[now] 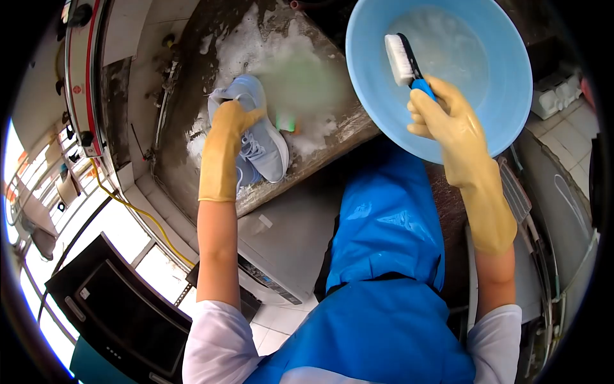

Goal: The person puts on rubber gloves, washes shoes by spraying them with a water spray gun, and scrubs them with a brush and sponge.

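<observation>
My left hand (231,125), in a yellow rubber glove, is closed on a light grey-blue shoe (272,150) with white laces, at its ankle opening. Part of a second shoe (246,173) shows below it. Both lie on a wet, soapy slab (345,125). In my right hand (444,115), also gloved, is a brush (404,61) with white bristles and a blue and black handle. The brush is over a light blue basin (515,83) holding cloudy water. The right fingers wrap round the handle's blue end.
White foam (256,41) spreads over the slab's back part. A small green and orange item (286,122) lies beside the shoe. A grey appliance (294,224) stands below the slab, a black one (121,313) at lower left. A rack (515,185) is at right.
</observation>
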`<state>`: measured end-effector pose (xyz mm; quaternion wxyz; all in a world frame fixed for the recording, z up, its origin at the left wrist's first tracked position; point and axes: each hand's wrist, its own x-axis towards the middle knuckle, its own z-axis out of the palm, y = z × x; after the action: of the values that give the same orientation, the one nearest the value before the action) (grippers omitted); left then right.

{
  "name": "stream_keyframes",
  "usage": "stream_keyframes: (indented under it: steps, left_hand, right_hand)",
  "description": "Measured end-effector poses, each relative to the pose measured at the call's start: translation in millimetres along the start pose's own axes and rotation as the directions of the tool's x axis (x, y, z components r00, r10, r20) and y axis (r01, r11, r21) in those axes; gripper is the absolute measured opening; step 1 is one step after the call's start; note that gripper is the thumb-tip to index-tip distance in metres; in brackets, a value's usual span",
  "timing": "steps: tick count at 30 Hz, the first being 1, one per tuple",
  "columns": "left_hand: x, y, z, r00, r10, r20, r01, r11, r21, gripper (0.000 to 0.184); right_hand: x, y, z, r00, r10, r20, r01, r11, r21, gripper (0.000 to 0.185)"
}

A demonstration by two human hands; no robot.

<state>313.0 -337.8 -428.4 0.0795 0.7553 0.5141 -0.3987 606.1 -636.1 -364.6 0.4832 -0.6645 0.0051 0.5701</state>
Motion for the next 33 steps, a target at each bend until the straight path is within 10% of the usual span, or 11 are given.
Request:
stream_keyframes:
  steps: [8, 10, 26, 33]
  left_hand:
    - [-16.7, -56.1, -16.4, 0.967, 0.179, 0.182, -0.049, 0.829, -0.557, 0.067]
    - [-28.1, -54.7, -18.2, 0.952, 0.234, 0.199, 0.035, 0.562, -0.826, 0.060]
    - [9.7, -107.9, 17.5, 0.928, 0.300, 0.221, -0.016, 0.624, -0.781, 0.058]
    - [-2.1, -90.1, -0.6, 0.903, 0.377, 0.207, -0.119, 0.682, -0.722, 0.062]
  right_hand:
    - [11.8, 27.5, -34.1, 0.854, -0.519, -0.038, 0.334, 0.602, -0.725, 0.046]
    - [19.9, 23.0, -38.2, 0.841, -0.542, -0.003, 0.311, 0.487, -0.816, 0.045]
    - [73.8, 7.7, -33.2, 0.961, -0.265, -0.082, -0.070, 0.053, -0.996, 0.052]
    - [50.5, 26.1, -33.9, 0.883, -0.421, -0.205, -0.102, 0.254, -0.962, 0.049]
